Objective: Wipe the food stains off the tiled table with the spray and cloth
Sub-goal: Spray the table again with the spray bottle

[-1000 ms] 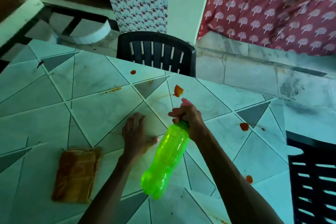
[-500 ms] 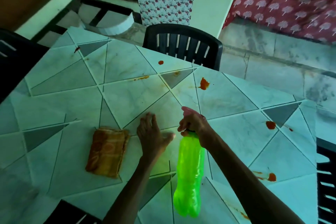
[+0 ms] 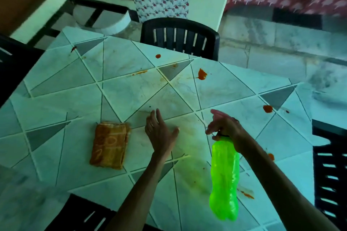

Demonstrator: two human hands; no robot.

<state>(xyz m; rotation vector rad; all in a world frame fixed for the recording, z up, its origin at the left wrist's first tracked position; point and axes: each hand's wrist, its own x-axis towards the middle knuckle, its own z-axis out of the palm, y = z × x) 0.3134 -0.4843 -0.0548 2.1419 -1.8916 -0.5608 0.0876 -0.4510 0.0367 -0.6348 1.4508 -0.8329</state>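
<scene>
The right hand (image 3: 223, 129) grips the green bottle (image 3: 224, 176) by its neck above the worktop (image 3: 131, 95), long axis running 6 to 12 o'clock, base at 6. The left hand (image 3: 159, 133) is open with fingers straight. The cloth (image 3: 109, 145) lies at its 9 o'clock, and a red stain (image 3: 202, 74) at 1.

I count one green spray bottle (image 3: 224, 178), one folded cloth (image 3: 109, 144), one tiled table (image 3: 131, 95), and at least five red stains (image 3: 202, 74).
</scene>
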